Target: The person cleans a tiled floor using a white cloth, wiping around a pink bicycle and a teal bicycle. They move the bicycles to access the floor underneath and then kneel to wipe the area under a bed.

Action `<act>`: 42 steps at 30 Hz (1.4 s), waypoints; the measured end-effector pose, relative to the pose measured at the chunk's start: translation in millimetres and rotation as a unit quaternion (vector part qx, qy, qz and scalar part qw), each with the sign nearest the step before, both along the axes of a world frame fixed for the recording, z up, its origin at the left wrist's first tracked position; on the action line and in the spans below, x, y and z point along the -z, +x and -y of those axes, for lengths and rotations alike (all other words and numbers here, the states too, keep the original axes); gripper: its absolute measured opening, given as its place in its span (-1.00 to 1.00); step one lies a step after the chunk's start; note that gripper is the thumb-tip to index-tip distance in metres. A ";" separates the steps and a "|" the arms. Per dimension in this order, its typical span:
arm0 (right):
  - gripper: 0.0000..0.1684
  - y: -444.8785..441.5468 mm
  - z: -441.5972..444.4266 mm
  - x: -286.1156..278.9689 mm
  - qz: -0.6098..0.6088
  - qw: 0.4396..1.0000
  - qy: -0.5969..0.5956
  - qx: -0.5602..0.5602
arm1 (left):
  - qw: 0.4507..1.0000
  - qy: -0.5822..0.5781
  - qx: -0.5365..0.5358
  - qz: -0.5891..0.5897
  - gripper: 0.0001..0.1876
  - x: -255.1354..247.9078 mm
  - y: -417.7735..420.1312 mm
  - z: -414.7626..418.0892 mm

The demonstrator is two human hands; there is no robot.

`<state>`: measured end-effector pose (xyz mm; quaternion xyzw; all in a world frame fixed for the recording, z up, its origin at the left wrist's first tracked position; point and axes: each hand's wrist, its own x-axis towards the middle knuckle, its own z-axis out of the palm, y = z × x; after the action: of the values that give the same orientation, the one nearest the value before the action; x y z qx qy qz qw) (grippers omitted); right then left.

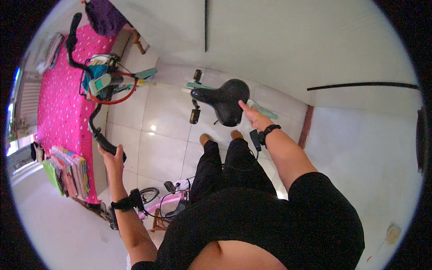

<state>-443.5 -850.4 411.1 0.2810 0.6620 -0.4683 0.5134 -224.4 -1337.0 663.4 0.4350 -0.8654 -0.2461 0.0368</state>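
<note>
A pale green bicycle stands across the floor before me, its black saddle [224,101] at the middle and its black handlebar [93,125] at the left. My left hand [113,157] is closed around the near handlebar grip. At the rear edge of the saddle rests my right hand [254,116], its fingers against the side and the palm partly hidden. A red-orange cable lock [135,89] loops below the handlebar, beside a pale green phone-like device or light [100,83]. The front basket [96,72] holds teal and white cloth. Two pedals [194,116] show beneath the frame.
A bed or bench with a pink patterned cover [64,111] runs along the left, bearing folded cloths [69,172]. Behind my left side stands a pink bicycle [168,202] near a wooden stool. A white wall [270,44] rises beyond the bicycle; light tiles [165,114] cover the floor.
</note>
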 end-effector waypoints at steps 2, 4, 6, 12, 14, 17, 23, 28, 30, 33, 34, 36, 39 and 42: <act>0.41 -6.3 17.0 -26.8 0.002 0.999 0.015 -0.045 | 0.998 -0.050 0.034 -0.030 -0.15 8.0 19.7 15.9; 0.38 -4.3 -2.5 -2.0 -0.023 0.999 0.022 -0.041 | 0.999 0.031 -0.010 0.011 -0.15 8.6 7.9 15.4; 0.36 -2.2 -10.3 3.5 -0.003 0.999 -0.003 -0.043 | 0.999 0.019 -0.007 0.029 -0.16 12.5 15.8 30.1; 0.23 -2.8 14.5 -35.7 0.012 1.000 -0.020 -0.019 | 0.998 -0.025 0.036 0.034 -0.15 -5.0 31.6 54.0; 0.20 4.9 4.4 -8.8 -0.011 0.996 -0.083 0.022 | 0.998 -0.030 0.047 0.040 -0.16 -1.1 29.6 66.8; 0.11 7.4 11.2 -20.8 -0.006 0.985 -0.159 0.070 | 0.997 -0.035 0.053 0.045 -0.17 -10.0 28.1 74.9; 0.04 -5.8 23.7 -75.4 -0.021 0.996 -0.068 0.047 | 0.994 0.017 0.010 0.105 -0.13 -42.0 20.9 85.0; 0.05 -16.4 19.1 -65.6 -0.025 0.999 -0.023 0.004 | 0.995 0.020 0.053 0.085 -0.04 -53.0 45.2 119.0; 0.12 -25.4 15.3 -66.8 -0.039 0.999 -0.028 -0.016 | 0.990 -0.025 0.116 0.077 -0.03 -53.1 37.7 111.9; 0.29 -13.6 12.0 -52.0 -0.009 0.998 0.039 -0.051 | 0.984 -0.067 0.147 0.070 -0.02 -46.9 31.2 114.3; 0.32 -19.0 20.3 -66.3 0.022 0.996 0.051 -0.064 | 0.991 -0.005 0.071 0.117 -0.02 -56.5 25.5 112.0; 0.39 -17.3 16.0 -60.3 0.014 0.995 0.057 -0.081 | 0.991 0.007 0.075 0.113 -0.04 -53.6 20.9 114.5; 0.38 -11.0 13.1 -41.0 0.005 0.991 0.113 -0.071 | 0.989 0.000 0.085 0.119 -0.10 -53.9 10.5 109.8; 0.34 -6.0 24.9 -52.4 -0.025 0.995 0.077 -0.049 | 0.990 0.011 0.079 0.116 -0.19 -46.7 22.1 116.7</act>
<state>-449.5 -875.3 463.6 0.2755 0.7218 -0.3970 0.4955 -202.3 -1453.7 710.2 0.3911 -0.8927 -0.2060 -0.0880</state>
